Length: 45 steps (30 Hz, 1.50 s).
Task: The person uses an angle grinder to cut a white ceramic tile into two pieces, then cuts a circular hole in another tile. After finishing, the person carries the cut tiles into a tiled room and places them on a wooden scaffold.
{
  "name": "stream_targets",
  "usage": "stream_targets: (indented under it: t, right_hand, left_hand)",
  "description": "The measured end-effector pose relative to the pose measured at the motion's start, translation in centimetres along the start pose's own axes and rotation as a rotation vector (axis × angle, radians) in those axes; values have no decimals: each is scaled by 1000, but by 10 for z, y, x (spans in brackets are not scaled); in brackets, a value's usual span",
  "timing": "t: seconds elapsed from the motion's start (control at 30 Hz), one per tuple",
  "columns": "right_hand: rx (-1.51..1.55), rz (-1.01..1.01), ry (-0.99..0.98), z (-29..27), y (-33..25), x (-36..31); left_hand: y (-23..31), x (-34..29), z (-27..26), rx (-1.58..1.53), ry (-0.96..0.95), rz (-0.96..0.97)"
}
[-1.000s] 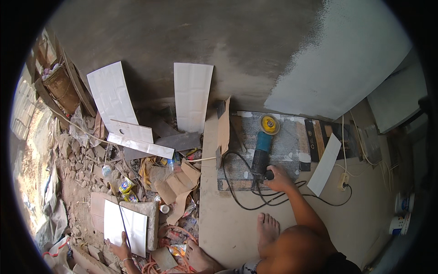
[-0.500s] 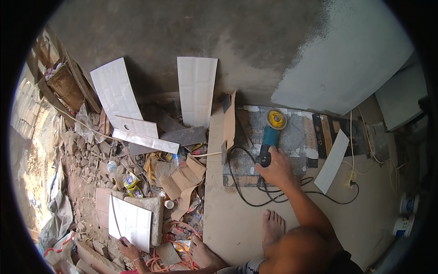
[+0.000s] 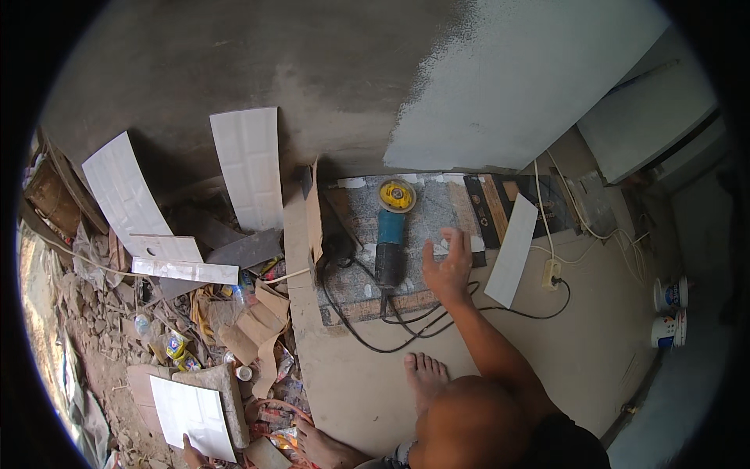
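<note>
The right hand point(image 3: 449, 266) hovers with fingers spread, empty, just at three o'clock of the angle grinder point(image 3: 391, 234) lying on a speckled slab point(image 3: 433, 215). The left hand point(image 3: 191, 452), half cut off at seven o'clock, touches a white tile point(image 3: 191, 414); its grip cannot be made out.

Single view: head-worn fisheye, looks steeply down from above the person's own knee point(image 3: 469, 422) and bare foot point(image 3: 426, 371) at lower centre. Circular frame, black corners; straight edges bow toward the rim. Faces a grey plastered wall point(image 3: 258, 62), which fills the upper half. Floor runs from mid-frame to the lower edge. Right hand point(image 3: 449, 270) comes up from the lower edge to centre, at arm's reach, beside the angle grinder point(image 3: 391, 238) on a grey slab point(image 3: 426, 215). Left hand point(image 3: 191, 452) barely enters at lower left edge, on a white tile point(image 3: 191, 414). Rubble at far left is compressed by the lens. No second view, so no overlap.
</note>
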State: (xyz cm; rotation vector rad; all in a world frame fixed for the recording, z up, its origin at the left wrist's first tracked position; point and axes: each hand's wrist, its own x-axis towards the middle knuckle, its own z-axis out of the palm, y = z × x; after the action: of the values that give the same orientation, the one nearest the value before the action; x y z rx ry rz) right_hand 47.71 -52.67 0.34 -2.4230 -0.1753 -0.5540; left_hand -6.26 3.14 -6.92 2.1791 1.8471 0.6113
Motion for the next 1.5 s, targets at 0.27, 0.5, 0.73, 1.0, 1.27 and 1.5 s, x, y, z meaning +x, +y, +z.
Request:
stream_targets:
  t: [0.27,0.5,0.73,1.0,1.27,1.5]
  right_hand:
    - [-554,1184,-219,-90,167,8]
    - [-322,1322,-268,-82,205,4]
    - [-319,1329,-280,-150,130,29]
    - [264,1654,-303,-412,-74,32]
    - [609,1674,-529,-698,-209,-94]
    - [865,2101,41,-809,-201,-204]
  left_hand:
    - [105,-38,10,51,-75,336]
    - [153,-30,0,146,-53,526]
    - [203,22,-114,414,-51,687]
    - [316,93,-335,500,-342,640]
    - [610,-1,-468,318,-858,1017]
    - [825,-246,-511,-247,-1283,1776]
